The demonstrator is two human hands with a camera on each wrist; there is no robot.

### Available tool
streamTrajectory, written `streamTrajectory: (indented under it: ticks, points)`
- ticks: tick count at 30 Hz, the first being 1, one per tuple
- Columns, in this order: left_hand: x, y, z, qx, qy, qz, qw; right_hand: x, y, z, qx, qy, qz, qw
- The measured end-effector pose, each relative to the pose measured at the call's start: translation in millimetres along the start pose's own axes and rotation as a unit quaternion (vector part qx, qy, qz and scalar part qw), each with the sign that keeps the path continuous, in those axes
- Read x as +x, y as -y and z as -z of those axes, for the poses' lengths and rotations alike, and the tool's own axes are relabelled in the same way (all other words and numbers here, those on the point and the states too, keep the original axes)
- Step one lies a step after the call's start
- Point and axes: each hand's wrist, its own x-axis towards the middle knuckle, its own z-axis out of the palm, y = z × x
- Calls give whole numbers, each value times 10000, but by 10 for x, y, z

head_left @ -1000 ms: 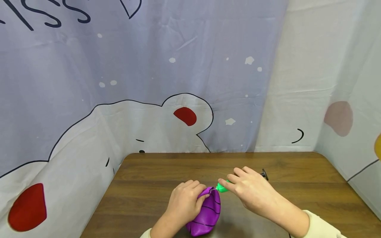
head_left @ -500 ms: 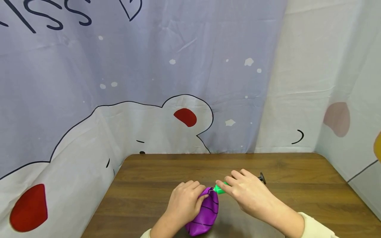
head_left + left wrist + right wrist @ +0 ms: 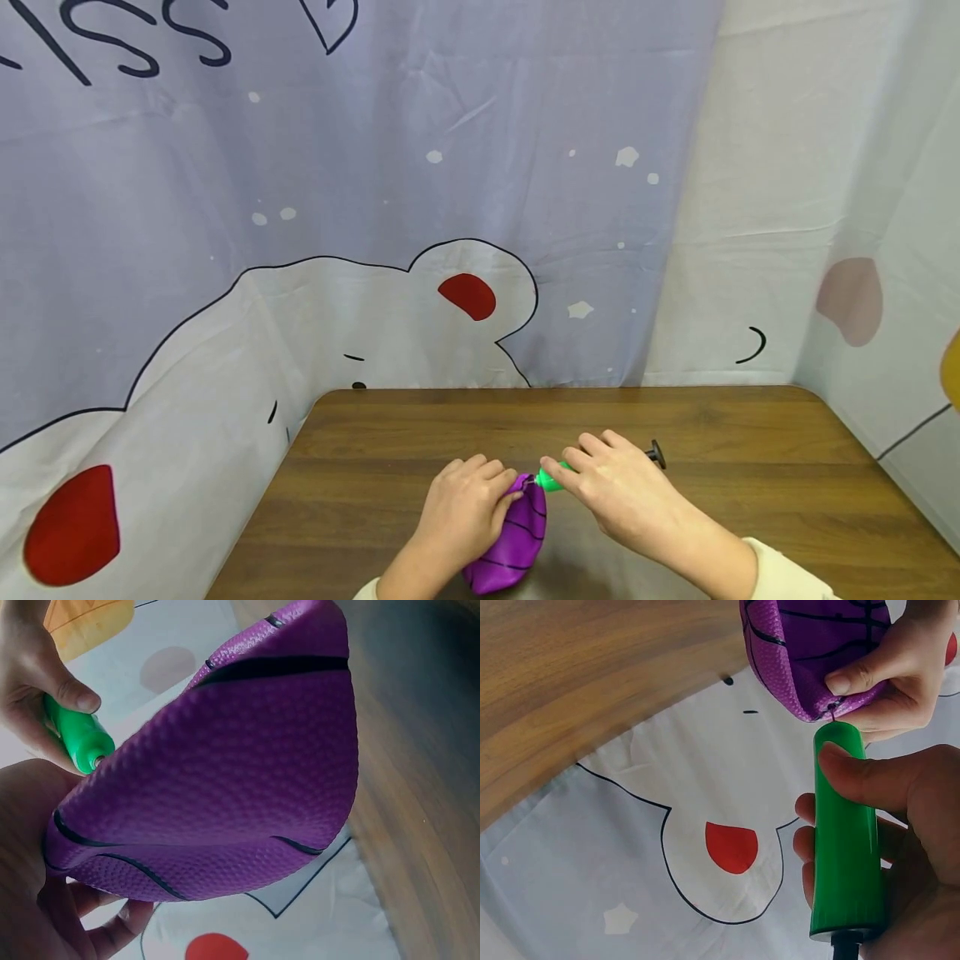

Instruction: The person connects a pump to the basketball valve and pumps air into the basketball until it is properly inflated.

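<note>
A deflated purple ball (image 3: 517, 533) with black lines and a pebbled skin is folded in on itself. My left hand (image 3: 467, 508) pinches it near its top, thumb on the skin beside the valve, as the right wrist view shows. In my right hand (image 3: 622, 492) is a green hand pump (image 3: 847, 847), fingers wrapped round its barrel. The pump's needle end meets the ball at the valve spot. Its black handle (image 3: 656, 454) sticks out behind my right hand. In the left wrist view the folded ball (image 3: 225, 765) hides much of the left fingers.
Both hands work over the near part of a brown wooden table (image 3: 390, 433). A printed cloth (image 3: 480, 183) with a white bear figure hangs along the table's back and sides.
The pump and my right hand have shifted slightly left and down. The ball has moved a little left with them, while my left hand stays nearly still.
</note>
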Motion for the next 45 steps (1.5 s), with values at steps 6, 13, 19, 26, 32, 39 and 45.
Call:
streamTrajectory:
  ticks: [6,13,19,26,32,39,45]
  points:
    - [-4,3,2,105,-40,-100,9999,3,5,-10,43,66,-41,10000]
    - [-2,0,9,168,-89,-142,9997,7,25,-40,58,68,-63,9999]
    - [-13,-1,13,112,4,-143,9998,9,51,-72,101,17,-113,9999]
    - [-27,2,-2,124,41,-161,9998,11,91,-78,171,99,-110,9997]
    - [-27,4,-7,114,47,-151,9998,12,104,-85,264,143,-137,9995]
    - [-21,3,-13,100,90,-180,9997,20,111,-120,292,163,-122,9994]
    - [-9,22,-1,105,66,-198,9997,22,105,-154,398,112,-136,9991]
